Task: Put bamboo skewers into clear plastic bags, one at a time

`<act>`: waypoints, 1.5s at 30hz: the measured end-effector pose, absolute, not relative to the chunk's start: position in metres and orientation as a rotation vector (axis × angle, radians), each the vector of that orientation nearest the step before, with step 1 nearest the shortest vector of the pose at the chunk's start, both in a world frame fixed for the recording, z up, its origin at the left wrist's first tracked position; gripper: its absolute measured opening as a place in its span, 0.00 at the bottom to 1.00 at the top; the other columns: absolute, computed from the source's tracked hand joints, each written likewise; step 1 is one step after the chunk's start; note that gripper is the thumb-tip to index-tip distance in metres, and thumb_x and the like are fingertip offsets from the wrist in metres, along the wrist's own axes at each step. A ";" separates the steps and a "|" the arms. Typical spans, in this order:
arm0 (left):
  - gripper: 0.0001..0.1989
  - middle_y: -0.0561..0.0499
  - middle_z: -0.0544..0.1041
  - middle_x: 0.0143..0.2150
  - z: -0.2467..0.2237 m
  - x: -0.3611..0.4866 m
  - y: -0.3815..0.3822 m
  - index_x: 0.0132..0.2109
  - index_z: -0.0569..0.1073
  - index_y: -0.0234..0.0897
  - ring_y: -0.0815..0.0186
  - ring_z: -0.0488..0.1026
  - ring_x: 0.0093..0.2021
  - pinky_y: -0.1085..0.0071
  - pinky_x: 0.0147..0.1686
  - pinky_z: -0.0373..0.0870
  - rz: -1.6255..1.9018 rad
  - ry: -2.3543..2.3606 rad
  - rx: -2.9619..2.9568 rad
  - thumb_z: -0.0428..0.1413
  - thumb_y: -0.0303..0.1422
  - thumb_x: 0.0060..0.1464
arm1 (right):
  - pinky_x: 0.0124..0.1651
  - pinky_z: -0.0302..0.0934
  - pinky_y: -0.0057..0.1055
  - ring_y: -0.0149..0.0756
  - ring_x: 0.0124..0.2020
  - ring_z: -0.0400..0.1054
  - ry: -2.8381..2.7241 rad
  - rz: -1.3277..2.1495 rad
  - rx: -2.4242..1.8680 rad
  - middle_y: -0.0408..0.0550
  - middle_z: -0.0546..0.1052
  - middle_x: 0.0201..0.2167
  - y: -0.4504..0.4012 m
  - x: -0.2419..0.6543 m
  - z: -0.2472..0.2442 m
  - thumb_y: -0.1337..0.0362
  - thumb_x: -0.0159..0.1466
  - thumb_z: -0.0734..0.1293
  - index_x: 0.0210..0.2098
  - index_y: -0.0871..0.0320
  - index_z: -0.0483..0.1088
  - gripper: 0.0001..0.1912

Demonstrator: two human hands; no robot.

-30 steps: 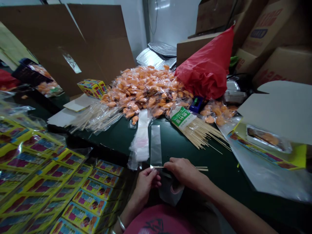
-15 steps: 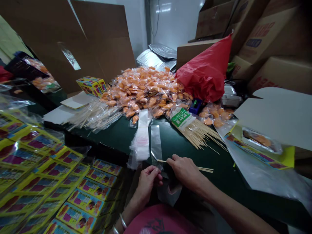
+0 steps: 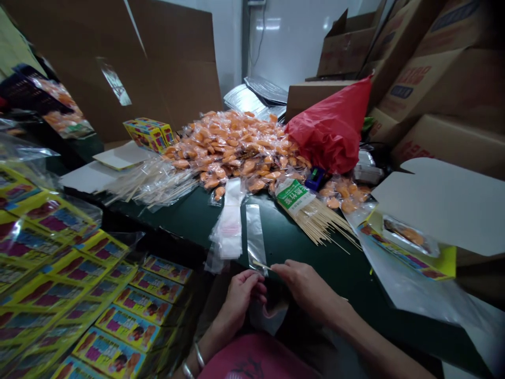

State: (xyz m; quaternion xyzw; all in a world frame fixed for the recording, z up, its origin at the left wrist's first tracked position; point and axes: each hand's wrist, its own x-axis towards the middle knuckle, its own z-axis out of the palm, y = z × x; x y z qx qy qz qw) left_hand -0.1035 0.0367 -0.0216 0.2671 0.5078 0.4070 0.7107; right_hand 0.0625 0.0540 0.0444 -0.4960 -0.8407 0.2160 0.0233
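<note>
My left hand [image 3: 241, 296], closed, pinches the near end of a clear plastic sleeve [image 3: 254, 231] that lies on the dark green table. My right hand [image 3: 302, 281] is closed on thin wooden sticks [image 3: 261, 265], whose tips point left over the sleeve's near end. Left of the sleeve lies a stack of clear bags [image 3: 230, 226]. Beyond my right hand, an opened pack of bamboo sticks [image 3: 311, 213] with a green label fans out toward me. At the back is a large heap of wrapped orange pieces [image 3: 236, 145].
Wrapped sticks [image 3: 153, 184] lie at the left of the table [image 3: 189, 223]. Yellow printed boxes [image 3: 136, 310] fill the lower left. A red bag [image 3: 329, 126] stands behind, and an open box with a tray [image 3: 410, 239] lies at right. Cartons [image 3: 430, 79] are stacked behind.
The stick tips in my right hand have moved slightly down, over the sleeve's near end. The sticks' rear ends, seen before right of that hand, are now mostly hidden. The view has shifted a little.
</note>
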 end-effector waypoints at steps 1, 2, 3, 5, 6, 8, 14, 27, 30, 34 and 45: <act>0.13 0.53 0.72 0.21 -0.021 -0.104 0.036 0.32 0.71 0.32 0.72 0.69 0.17 0.78 0.19 0.61 0.899 1.117 0.588 0.55 0.39 0.44 | 0.30 0.50 0.25 0.30 0.30 0.67 -2.637 0.701 -1.502 0.45 0.70 0.29 0.053 0.064 0.045 0.69 0.65 0.57 0.38 0.55 0.72 0.11; 0.13 0.53 0.72 0.20 -0.021 -0.105 0.036 0.32 0.71 0.32 0.72 0.69 0.17 0.78 0.20 0.61 0.898 1.109 0.585 0.55 0.38 0.44 | 0.29 0.49 0.25 0.30 0.29 0.67 -2.679 0.705 -1.501 0.45 0.70 0.29 0.052 0.065 0.045 0.68 0.65 0.58 0.37 0.55 0.72 0.11; 0.13 0.53 0.72 0.20 -0.021 -0.105 0.036 0.32 0.70 0.32 0.72 0.69 0.17 0.77 0.20 0.61 0.897 1.105 0.581 0.55 0.38 0.44 | 0.28 0.48 0.25 0.31 0.28 0.67 -2.720 0.678 -1.526 0.45 0.70 0.29 0.052 0.065 0.046 0.68 0.64 0.59 0.36 0.55 0.72 0.10; 0.13 0.54 0.72 0.20 -0.022 -0.106 0.036 0.31 0.69 0.33 0.72 0.69 0.17 0.77 0.20 0.62 0.898 1.110 0.574 0.55 0.39 0.43 | 0.27 0.47 0.26 0.32 0.28 0.68 -2.783 0.560 -1.603 0.46 0.71 0.30 0.054 0.065 0.046 0.69 0.63 0.60 0.38 0.54 0.71 0.10; 0.13 0.54 0.72 0.19 -0.022 -0.107 0.036 0.31 0.69 0.33 0.72 0.69 0.17 0.77 0.20 0.62 0.898 1.115 0.572 0.55 0.40 0.44 | 0.27 0.47 0.26 0.33 0.29 0.69 -2.805 0.497 -1.638 0.46 0.71 0.32 0.055 0.065 0.046 0.70 0.63 0.60 0.39 0.53 0.71 0.10; 0.13 0.54 0.71 0.19 -0.024 -0.107 0.037 0.30 0.69 0.33 0.72 0.69 0.17 0.77 0.20 0.62 0.901 1.124 0.574 0.55 0.40 0.44 | 0.27 0.48 0.27 0.34 0.29 0.70 -2.831 0.390 -1.686 0.47 0.72 0.34 0.056 0.063 0.047 0.70 0.63 0.59 0.42 0.53 0.69 0.11; 0.14 0.53 0.72 0.20 -0.026 -0.103 0.036 0.31 0.70 0.33 0.72 0.69 0.17 0.77 0.20 0.62 0.893 1.140 0.622 0.55 0.41 0.45 | 0.29 0.55 0.27 0.40 0.31 0.73 -2.852 0.289 -1.779 0.52 0.72 0.37 0.054 0.052 0.043 0.70 0.62 0.63 0.47 0.56 0.65 0.13; 0.15 0.54 0.68 0.18 -0.013 -0.132 0.042 0.24 0.69 0.36 0.69 0.66 0.18 0.76 0.19 0.62 0.879 1.298 1.056 0.53 0.43 0.49 | 0.39 0.56 0.26 0.36 0.40 0.71 -2.406 0.473 -1.869 0.50 0.76 0.38 0.080 0.072 0.038 0.72 0.66 0.55 0.46 0.56 0.68 0.15; 0.13 0.53 0.69 0.19 0.003 -0.143 0.055 0.20 0.68 0.36 0.70 0.66 0.20 0.76 0.22 0.64 0.946 1.424 1.275 0.55 0.38 0.46 | 0.40 0.56 0.26 0.36 0.40 0.71 -2.298 0.572 -1.789 0.49 0.77 0.38 0.077 0.083 0.034 0.71 0.66 0.55 0.46 0.56 0.69 0.15; 0.12 0.52 0.72 0.22 0.021 -0.149 0.075 0.18 0.65 0.35 0.69 0.69 0.24 0.74 0.28 0.69 1.063 1.472 1.195 0.58 0.34 0.41 | 0.40 0.57 0.27 0.36 0.39 0.71 -2.187 0.662 -1.694 0.49 0.77 0.37 0.072 0.093 0.033 0.70 0.66 0.55 0.46 0.56 0.70 0.16; 0.12 0.53 0.70 0.22 0.068 -0.154 0.208 0.29 0.70 0.32 0.69 0.69 0.23 0.71 0.26 0.70 0.993 1.495 1.319 0.60 0.30 0.32 | 0.36 0.57 0.26 0.34 0.32 0.69 -1.990 0.758 -1.512 0.47 0.76 0.31 0.054 0.123 0.026 0.69 0.65 0.55 0.42 0.58 0.71 0.14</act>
